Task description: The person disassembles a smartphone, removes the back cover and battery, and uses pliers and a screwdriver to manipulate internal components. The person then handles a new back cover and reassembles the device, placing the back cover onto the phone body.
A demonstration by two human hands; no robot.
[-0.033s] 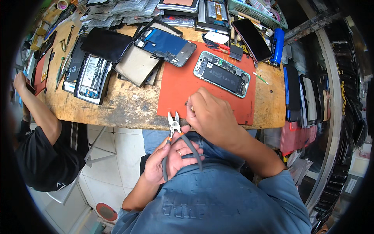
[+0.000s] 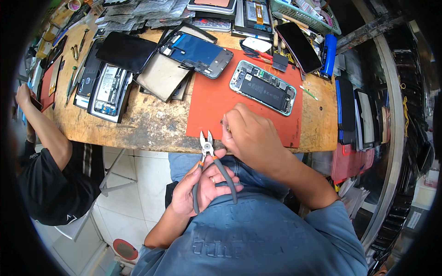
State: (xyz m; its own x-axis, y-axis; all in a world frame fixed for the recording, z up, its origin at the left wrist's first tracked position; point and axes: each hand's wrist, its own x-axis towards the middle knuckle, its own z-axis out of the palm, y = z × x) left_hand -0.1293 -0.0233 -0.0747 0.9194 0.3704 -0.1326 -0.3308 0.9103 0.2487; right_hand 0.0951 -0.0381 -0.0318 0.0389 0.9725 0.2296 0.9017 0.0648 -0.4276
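Observation:
In my left hand point(image 2: 186, 191) are side cutters point(image 2: 206, 147) with grey and orange handles, their jaws and handles spread, resting on my upturned fingers near the bench edge. Above and right of them, my right hand point(image 2: 246, 133) is closed in a pinch on something small and mostly hidden, over the red mat point(image 2: 205, 106). An opened phone point(image 2: 262, 88) with battery and internals showing lies on the mat beyond that hand. Just left of it, a loose screen assembly point(image 2: 198, 55) with a blue back rests partly on other pieces.
The wooden bench point(image 2: 317, 115) holds opened phones point(image 2: 108, 92), a dark phone point(image 2: 299, 48), a blue cylinder point(image 2: 328, 55) and screwdrivers point(image 2: 73, 73). At left, a co-worker's arm point(image 2: 48, 129) reaches onto the bench. Stacked panels point(image 2: 363, 115) stand right of the bench, beside a metal frame point(image 2: 398, 119).

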